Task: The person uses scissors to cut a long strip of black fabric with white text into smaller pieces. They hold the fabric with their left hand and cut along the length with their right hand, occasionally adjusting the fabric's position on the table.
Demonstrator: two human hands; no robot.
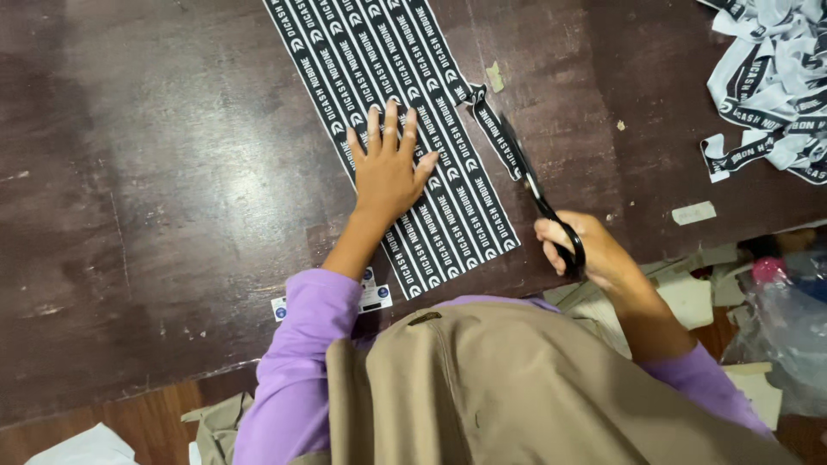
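Two hands are working at a dark surface. Left hand is lying flat, fingers spread, pressing on a black sheet of printed white bands. Right hand is clamped on black scissors, whose blades are meeting the sheet's right edge, where a narrow strip is hanging loose. Cut strips are piling at the far right corner. Wide bare room is lying left of the sheet; its near end is reaching the surface's front edge.
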